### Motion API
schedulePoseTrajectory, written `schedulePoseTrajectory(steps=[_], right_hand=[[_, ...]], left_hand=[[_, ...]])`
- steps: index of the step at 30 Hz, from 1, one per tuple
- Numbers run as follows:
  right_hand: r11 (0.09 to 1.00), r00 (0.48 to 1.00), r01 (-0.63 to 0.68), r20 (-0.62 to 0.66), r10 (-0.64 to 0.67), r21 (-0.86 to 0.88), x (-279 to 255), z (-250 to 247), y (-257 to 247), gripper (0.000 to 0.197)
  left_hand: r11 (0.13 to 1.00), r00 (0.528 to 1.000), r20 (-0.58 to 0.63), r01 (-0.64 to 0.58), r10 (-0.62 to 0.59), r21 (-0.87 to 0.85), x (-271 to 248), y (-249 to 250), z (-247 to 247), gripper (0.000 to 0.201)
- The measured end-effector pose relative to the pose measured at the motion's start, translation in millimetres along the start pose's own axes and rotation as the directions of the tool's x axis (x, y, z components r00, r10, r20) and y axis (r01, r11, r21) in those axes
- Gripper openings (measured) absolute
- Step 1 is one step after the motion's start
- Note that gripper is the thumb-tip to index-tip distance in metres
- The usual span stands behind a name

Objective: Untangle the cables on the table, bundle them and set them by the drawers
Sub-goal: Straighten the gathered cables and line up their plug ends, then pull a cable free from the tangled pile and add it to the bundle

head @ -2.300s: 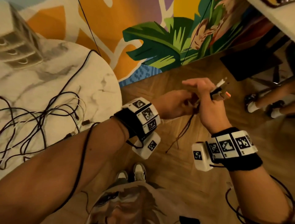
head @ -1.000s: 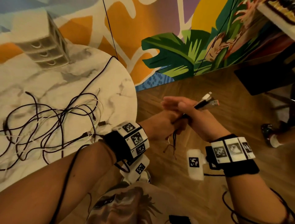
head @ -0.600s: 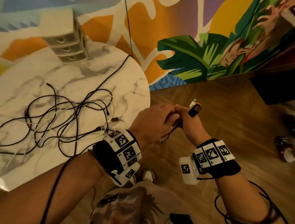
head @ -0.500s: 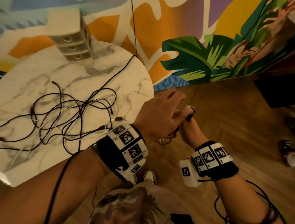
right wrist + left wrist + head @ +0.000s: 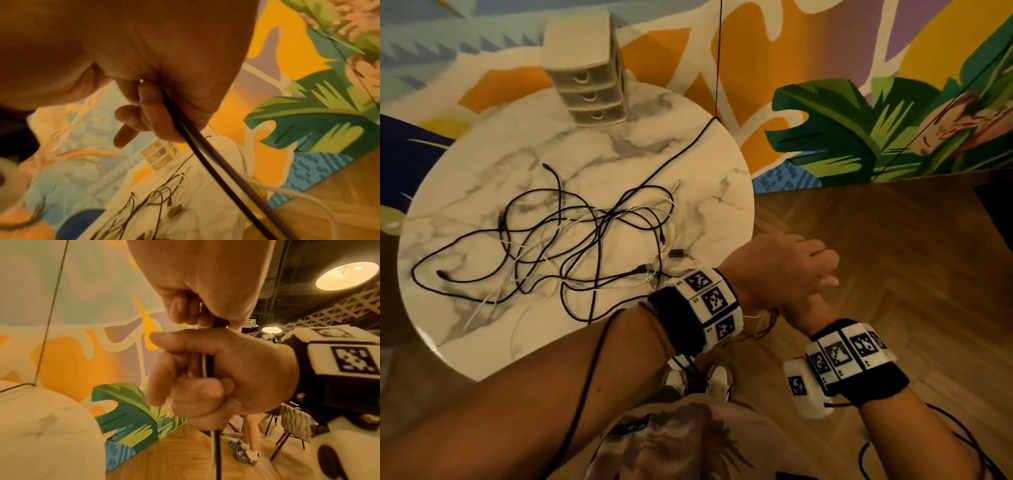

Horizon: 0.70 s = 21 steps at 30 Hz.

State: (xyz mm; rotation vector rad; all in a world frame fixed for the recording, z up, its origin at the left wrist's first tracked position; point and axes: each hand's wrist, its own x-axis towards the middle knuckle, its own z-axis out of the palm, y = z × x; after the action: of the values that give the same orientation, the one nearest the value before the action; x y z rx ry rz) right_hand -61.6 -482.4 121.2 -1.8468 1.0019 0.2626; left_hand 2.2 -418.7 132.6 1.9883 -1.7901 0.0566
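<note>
Head view: the left hand point(image 5: 784, 270) lies over the right hand point(image 5: 812, 310) above the wood floor, just off the marble table point(image 5: 726, 205), where tangled cables point(image 5: 571, 236) lie well apart from the drawers point(image 5: 589, 85). Left wrist view: both fists are curled round a gathered bundle point(image 5: 207, 365) of black and white leads. Right wrist view: blurred, apparently the right hand's fingers point(image 5: 148, 104) clamp those leads.
</note>
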Motion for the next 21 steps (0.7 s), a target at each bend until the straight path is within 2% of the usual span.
schedulePoseTrajectory(steps=[1, 3, 4, 6, 8, 11, 12, 14, 16, 19, 21], right_hand=[[0.998, 0.986, 0.064, 0.158, -0.060, -0.021, 7, 9, 11, 0.037], [0.950, 0.909, 0.258, 0.290, -0.300, 0.175, 19, 15, 22, 0.042], [0.929, 0.891, 0.258, 0.306, -0.336, 0.266, 26, 14, 32, 0.047], [0.924, 0.905, 0.255, 0.267, -0.332, 0.286, 38, 25, 43, 0.052], [0.937, 0.913, 0.228, 0.277, -0.300, 0.264, 44, 32, 47, 0.047], [0.933, 0.919, 0.167, 0.292, -0.265, 0.320, 47, 35, 52, 0.038], [0.931, 0.926, 0.149, 0.283, -0.250, 0.334, 46, 37, 52, 0.036], [0.933, 0.936, 0.122, 0.272, -0.221, 0.339, 47, 46, 53, 0.036], [0.943, 0.941, 0.090, 0.283, -0.186, 0.322, 50, 52, 56, 0.036], [0.959, 0.938, 0.053, 0.314, -0.143, 0.280, 48, 58, 58, 0.036], [0.960, 0.931, 0.055, 0.333, -0.150, 0.276, 46, 60, 59, 0.037]], left_hand=[[0.991, 0.996, 0.041, 0.083, -0.079, -0.105, -2, -2, -5, 0.023], [0.905, 0.942, 0.154, 0.332, -0.300, -0.266, -11, -16, -17, 0.027], [0.864, 0.908, 0.171, 0.417, -0.382, -0.281, -18, -25, -23, 0.027], [0.827, 0.838, 0.193, 0.540, -0.510, -0.160, -45, -54, -28, 0.027], [0.797, 0.750, 0.298, 0.599, -0.590, 0.072, -87, -80, -26, 0.027], [0.745, 0.586, 0.500, 0.633, -0.638, 0.210, -158, -93, -17, 0.029], [0.749, 0.567, 0.532, 0.627, -0.628, 0.216, -178, -91, -12, 0.028], [0.781, 0.578, 0.564, 0.585, -0.589, 0.217, -205, -82, -1, 0.032], [0.786, 0.572, 0.576, 0.576, -0.584, 0.224, -210, -72, 11, 0.037], [0.826, 0.625, 0.563, 0.520, -0.540, 0.216, -192, -56, 30, 0.043], [0.838, 0.639, 0.562, 0.504, -0.525, 0.209, -175, -51, 43, 0.045]])
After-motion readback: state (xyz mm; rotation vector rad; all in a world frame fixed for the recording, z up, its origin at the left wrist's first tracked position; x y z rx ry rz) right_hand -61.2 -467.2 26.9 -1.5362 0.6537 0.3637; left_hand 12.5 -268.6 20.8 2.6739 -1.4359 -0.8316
